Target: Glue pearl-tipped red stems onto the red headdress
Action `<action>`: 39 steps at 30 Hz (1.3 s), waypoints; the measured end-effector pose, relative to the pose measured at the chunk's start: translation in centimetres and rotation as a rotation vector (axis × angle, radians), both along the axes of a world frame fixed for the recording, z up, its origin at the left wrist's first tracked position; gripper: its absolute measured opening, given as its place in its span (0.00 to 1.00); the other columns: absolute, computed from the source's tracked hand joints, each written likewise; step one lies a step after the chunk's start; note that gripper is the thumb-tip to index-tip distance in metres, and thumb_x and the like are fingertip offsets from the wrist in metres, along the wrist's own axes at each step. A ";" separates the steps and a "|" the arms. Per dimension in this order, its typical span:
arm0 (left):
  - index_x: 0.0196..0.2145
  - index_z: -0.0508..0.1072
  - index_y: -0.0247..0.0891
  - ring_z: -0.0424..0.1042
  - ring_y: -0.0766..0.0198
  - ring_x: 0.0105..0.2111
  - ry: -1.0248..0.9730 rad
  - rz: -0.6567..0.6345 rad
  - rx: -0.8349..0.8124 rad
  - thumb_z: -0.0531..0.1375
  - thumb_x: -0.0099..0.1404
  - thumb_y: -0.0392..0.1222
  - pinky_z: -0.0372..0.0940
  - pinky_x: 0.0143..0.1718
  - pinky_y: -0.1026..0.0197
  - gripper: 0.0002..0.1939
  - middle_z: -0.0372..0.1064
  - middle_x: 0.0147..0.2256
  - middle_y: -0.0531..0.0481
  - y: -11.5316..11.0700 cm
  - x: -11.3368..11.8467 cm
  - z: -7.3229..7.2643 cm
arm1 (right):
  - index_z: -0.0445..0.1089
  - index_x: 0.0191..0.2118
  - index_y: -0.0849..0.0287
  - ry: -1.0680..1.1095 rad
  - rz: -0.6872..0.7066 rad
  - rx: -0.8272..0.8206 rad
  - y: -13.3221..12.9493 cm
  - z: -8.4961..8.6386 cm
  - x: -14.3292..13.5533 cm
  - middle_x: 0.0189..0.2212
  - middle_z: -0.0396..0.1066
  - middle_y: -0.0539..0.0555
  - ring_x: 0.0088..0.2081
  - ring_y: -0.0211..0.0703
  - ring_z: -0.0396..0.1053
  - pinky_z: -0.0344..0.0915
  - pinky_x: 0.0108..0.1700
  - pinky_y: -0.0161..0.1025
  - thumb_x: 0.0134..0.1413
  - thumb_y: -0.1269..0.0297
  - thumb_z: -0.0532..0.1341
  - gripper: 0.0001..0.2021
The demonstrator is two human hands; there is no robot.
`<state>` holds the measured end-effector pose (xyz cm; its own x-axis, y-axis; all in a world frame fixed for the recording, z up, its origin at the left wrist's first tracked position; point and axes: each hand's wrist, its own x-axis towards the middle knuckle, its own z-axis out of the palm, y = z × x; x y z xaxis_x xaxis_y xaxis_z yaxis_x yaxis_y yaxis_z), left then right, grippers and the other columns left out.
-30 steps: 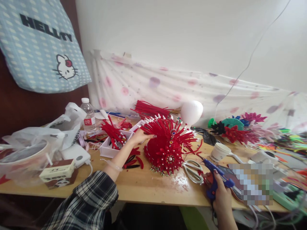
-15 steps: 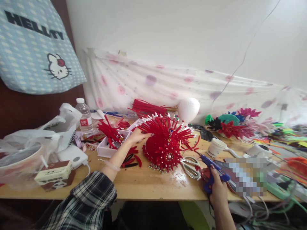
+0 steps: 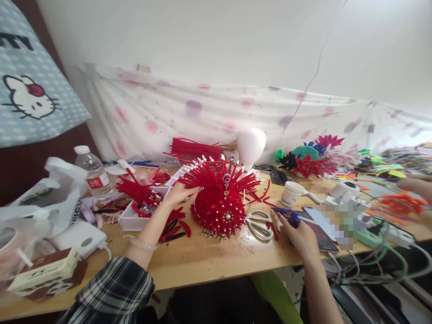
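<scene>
A red beaded headdress (image 3: 219,198) of fuzzy stems, tipped with white pearls, stands on the table with a red flower at its front. My left hand (image 3: 180,193) grips its left side, fingers behind and thumb against the red surface. Over on the right, my right hand (image 3: 299,236) is closed around a blue glue gun (image 3: 290,217), low at the tabletop beside a phone (image 3: 322,238). White-handled scissors (image 3: 260,225) lie between the headdress and the glue gun. Red and black fuzzy pieces (image 3: 173,227) lie below my left wrist.
White boxes (image 3: 130,223) hold red stems and beads. A foam head (image 3: 251,144) stands behind, a paper cup (image 3: 292,193) to the right. Left are a water bottle (image 3: 94,173) and a drink carton (image 3: 47,274). Another person's hand (image 3: 416,185) is at the right edge, near orange stems (image 3: 401,204).
My right hand has brought the glue gun lower, toward the tabletop, and turned it. The view has shifted right, bringing another person's hand into sight. My left hand still grips the headdress.
</scene>
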<state>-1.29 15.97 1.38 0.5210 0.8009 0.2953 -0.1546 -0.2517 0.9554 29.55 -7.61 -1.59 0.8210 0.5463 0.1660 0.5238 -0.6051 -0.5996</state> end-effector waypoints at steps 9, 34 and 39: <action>0.33 0.78 0.35 0.74 0.50 0.44 0.018 0.054 -0.019 0.72 0.43 0.50 0.66 0.48 0.50 0.21 0.79 0.36 0.45 0.6 0.0 -0.6 | 0.71 0.44 0.63 -0.333 0.132 -0.013 -4.2 1.6 -8.2 0.41 0.73 0.68 0.44 0.64 0.71 0.64 0.48 0.56 0.55 0.48 0.56 0.22; 0.29 0.78 0.34 0.72 0.61 0.27 0.163 0.069 -0.018 0.72 0.42 0.53 0.65 0.28 0.62 0.21 0.76 0.27 0.48 0.3 -0.6 -0.1 | 0.57 0.57 0.53 0.470 0.685 0.633 3.6 1.4 -11.9 0.62 0.59 0.61 0.62 0.54 0.60 0.61 0.60 0.52 0.49 0.53 0.68 0.32; 0.29 0.76 0.34 0.70 0.63 0.25 0.126 0.070 -0.032 0.72 0.44 0.50 0.63 0.26 0.63 0.18 0.75 0.25 0.50 -0.4 -0.3 0.3 | 0.58 0.58 0.52 0.496 0.715 0.651 4.4 1.0 -11.6 0.63 0.57 0.60 0.63 0.52 0.58 0.61 0.61 0.51 0.49 0.54 0.68 0.31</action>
<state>-1.56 15.58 1.72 0.4946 0.8446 0.2051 -0.0165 -0.2268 0.9738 17.94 -3.25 -0.60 0.4034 0.8520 0.3338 0.2396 0.2538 -0.9371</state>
